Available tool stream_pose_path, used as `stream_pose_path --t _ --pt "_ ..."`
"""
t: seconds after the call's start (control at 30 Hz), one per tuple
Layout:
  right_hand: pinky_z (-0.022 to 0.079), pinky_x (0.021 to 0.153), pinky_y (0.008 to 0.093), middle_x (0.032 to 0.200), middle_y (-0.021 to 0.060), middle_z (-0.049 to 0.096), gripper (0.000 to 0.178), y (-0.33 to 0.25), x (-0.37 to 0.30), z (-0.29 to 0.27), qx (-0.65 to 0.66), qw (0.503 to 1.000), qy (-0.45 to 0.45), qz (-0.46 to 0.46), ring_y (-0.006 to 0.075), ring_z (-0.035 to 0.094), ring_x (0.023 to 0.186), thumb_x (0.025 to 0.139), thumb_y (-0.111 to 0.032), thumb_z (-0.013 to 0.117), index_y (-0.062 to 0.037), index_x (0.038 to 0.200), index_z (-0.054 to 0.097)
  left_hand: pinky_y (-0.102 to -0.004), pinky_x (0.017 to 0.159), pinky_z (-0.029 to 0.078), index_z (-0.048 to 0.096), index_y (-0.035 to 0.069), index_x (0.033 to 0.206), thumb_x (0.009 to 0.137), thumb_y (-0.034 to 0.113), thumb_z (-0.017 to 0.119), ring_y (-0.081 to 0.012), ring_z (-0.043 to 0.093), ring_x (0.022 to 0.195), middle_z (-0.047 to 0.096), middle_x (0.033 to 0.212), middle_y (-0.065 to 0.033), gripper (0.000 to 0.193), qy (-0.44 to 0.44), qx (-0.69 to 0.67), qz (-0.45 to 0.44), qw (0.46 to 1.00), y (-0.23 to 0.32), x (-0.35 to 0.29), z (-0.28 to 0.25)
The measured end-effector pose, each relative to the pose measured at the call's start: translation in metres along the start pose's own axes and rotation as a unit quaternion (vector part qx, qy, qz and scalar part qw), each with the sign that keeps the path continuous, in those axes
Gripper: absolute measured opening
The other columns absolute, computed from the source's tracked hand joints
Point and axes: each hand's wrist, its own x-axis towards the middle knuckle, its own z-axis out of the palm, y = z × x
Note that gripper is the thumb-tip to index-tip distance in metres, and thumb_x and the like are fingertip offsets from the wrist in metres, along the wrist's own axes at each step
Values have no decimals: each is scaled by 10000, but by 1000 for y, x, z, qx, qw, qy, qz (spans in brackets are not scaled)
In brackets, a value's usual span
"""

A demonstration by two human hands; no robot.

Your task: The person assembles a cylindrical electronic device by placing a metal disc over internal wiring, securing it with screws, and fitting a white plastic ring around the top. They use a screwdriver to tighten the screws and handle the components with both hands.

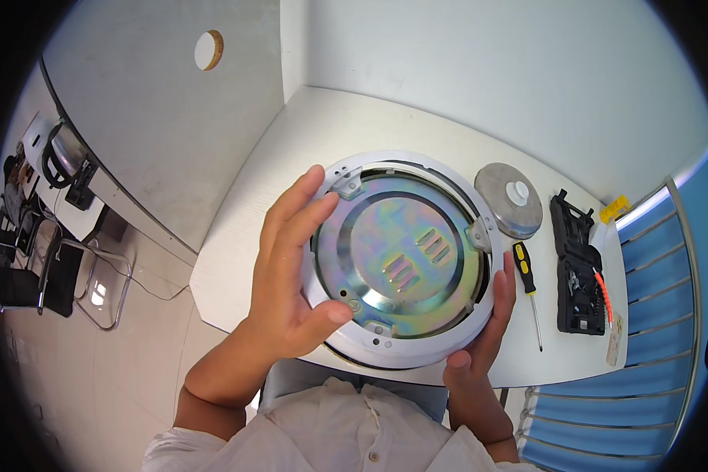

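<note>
A round appliance base (405,252), with a white plastic ring around a shiny, rainbow-tinted metal plate, is tilted up before me at the table's near edge. Two groups of slots pierce the plate, and clear tabs sit along the ring. My left hand (279,267) grips its left side, fingers spread over the rim and thumb on the near-left part. At the right side, my right hand (486,334) holds the outer rim; its fingers are partly hidden behind the ring. Just right of it lies a screwdriver (525,271) with a black and yellow handle.
A metal lid (499,204) with a white knob lies at the back right of the white table (370,118). Farther right are an open black tool case (580,295), an orange coiled item (603,297) and a yellow piece (614,208). A metal railing (688,267) borders the right side.
</note>
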Motion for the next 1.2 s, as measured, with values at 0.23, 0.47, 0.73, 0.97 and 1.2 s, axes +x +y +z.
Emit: stream_pose_path --t 0.23,0.47,0.73,0.97,1.2 --pt "246 1068 509 1437 375 158 898 6 -1 -1 13 1000 -6 -23 452 209 1363 838 -663 492 14 1392 285 -434 1058 301 439 -16 1318 823 610 566 -359 359 1307 328 1415 -255 808 12 -7 -51 999 7 -1 2" --pt "275 1036 536 1425 366 198 887 10 3 -8 -29 998 -11 -48 483 267 1318 802 -669 545 -33 1383 332 -422 1056 313 469 16 1301 820 628 531 -349 402 1283 384 1394 -233 781 10 25 -68 997 10 1 4" --pt "187 1027 639 1455 300 225 891 14 1 -10 -41 998 -17 -40 455 338 1294 782 -718 505 -73 1381 374 -413 1055 325 473 28 1303 822 569 546 -344 409 1283 389 1391 -229 728 0 30 -79 996 15 1 2" --pt "193 1000 691 1447 282 247 891 13 1 -15 -74 997 -18 -30 457 356 1282 761 -748 487 -91 1357 400 -410 1026 353 495 24 1283 830 577 522 -351 447 1249 428 1364 -227 715 -21 51 -51 997 16 5 2" --pt "322 993 535 1388 310 323 866 12 5 -14 -90 993 -5 -75 432 406 1229 811 -705 475 -39 1358 378 -418 1013 368 507 29 1272 815 508 552 -355 444 1250 423 1366 -219 664 -28 43 -53 997 18 4 -4"
